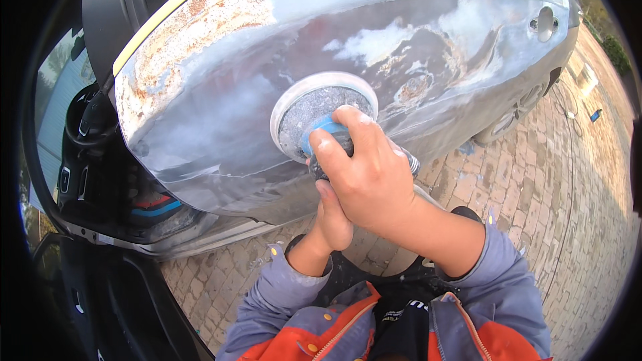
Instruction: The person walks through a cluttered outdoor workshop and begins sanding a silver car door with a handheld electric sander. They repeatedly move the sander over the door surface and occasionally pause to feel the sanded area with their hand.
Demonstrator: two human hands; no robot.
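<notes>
Sander (302, 112) under R hand (372, 177), clamped on it; L hand (333, 222) adj. to R, can't tell grip.

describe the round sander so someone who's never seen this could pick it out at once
Find the big car panel, patchy with grey, pale blue and rust. Near its middle, the person's right hand grips a round sander. Unlike the blotchy panel around it, it has a pale circular rim, dusty grey top and blue band.
</notes>
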